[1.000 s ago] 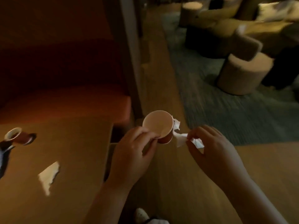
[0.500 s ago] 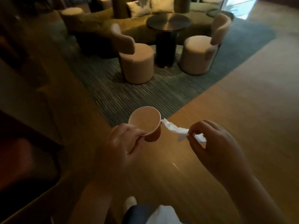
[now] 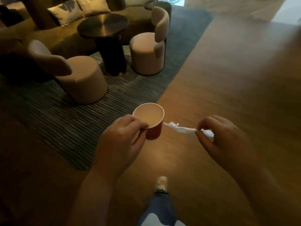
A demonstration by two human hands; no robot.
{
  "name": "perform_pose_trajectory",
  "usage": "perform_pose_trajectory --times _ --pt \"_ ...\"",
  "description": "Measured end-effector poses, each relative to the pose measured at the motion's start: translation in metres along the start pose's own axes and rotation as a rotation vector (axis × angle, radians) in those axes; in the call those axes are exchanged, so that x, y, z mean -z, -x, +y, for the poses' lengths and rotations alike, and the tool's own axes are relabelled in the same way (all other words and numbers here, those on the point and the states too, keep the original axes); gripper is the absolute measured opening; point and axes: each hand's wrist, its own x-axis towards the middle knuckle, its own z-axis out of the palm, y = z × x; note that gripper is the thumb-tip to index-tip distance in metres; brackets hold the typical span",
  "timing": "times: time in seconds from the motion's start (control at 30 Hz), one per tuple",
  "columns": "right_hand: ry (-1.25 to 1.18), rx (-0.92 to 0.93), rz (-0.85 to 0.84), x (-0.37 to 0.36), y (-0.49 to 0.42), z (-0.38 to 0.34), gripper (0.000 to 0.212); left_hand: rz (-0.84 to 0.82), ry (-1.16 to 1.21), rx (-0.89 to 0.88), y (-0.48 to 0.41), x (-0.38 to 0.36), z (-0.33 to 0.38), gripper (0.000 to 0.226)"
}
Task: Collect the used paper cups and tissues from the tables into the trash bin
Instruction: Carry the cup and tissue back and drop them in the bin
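A red paper cup (image 3: 154,132) with a pale, empty-looking inside is held upright in front of me over the wooden floor. My left hand (image 3: 120,141) grips it at the rim, thumb and fingers curled round its near side. A crumpled white tissue (image 3: 180,128) stretches to the right of the cup, apart from it. My right hand (image 3: 223,142) pinches the tissue's right end between thumb and fingertips. No trash bin is in view.
A striped grey rug (image 3: 68,128) lies ahead on the left with two beige round chairs (image 3: 81,79) (image 3: 147,53) and a dark round side table (image 3: 102,26). A sofa with cushions (image 3: 78,8) stands behind. Open wooden floor (image 3: 228,70) runs right. My leg and pale shoe (image 3: 161,182) show below.
The view has swung right, away from the wooden table with another cup and tissue, toward the lounge chairs. Both hands keep their hold; the tissue has drawn away from the cup.
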Motion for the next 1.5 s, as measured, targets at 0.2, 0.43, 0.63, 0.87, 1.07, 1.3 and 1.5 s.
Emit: perform_pose_trajectory --times 0.2,0.43,0.63,0.87,1.07,1.3,1.5 --pt "0.057 -0.007 0.073 0.025 -0.139 0.029 0.006 0.001 0.09 -0.028 -0.146 -0.026 -0.015 0.021" --pt "0.006 -0.133 0.085 0.044 -0.207 0.103 0.005 -0.106 0.176 -0.169 -0.295 -0.088 0.013 0.019" --pt "0.0 -0.286 0.147 0.07 -0.277 0.213 0.002 -0.174 0.165 -0.212 -0.409 -0.162 0.038 0.02" --pt "0.008 -0.323 0.191 0.126 -0.39 0.335 0.009 -0.178 0.176 -0.209 -0.565 -0.238 0.085 0.02" --pt "-0.011 -0.279 0.108 0.126 -0.503 0.403 0.019 -0.181 0.157 -0.129 -0.66 -0.283 0.078 0.02" --pt "-0.042 -0.168 -0.016 0.094 -0.657 0.453 0.014 -0.14 0.126 -0.015 -0.783 -0.326 0.011 0.015" --pt "-0.021 -0.163 -0.001 0.099 -0.814 0.491 0.01 -0.121 0.176 -0.01 -0.934 -0.356 -0.044 0.023"
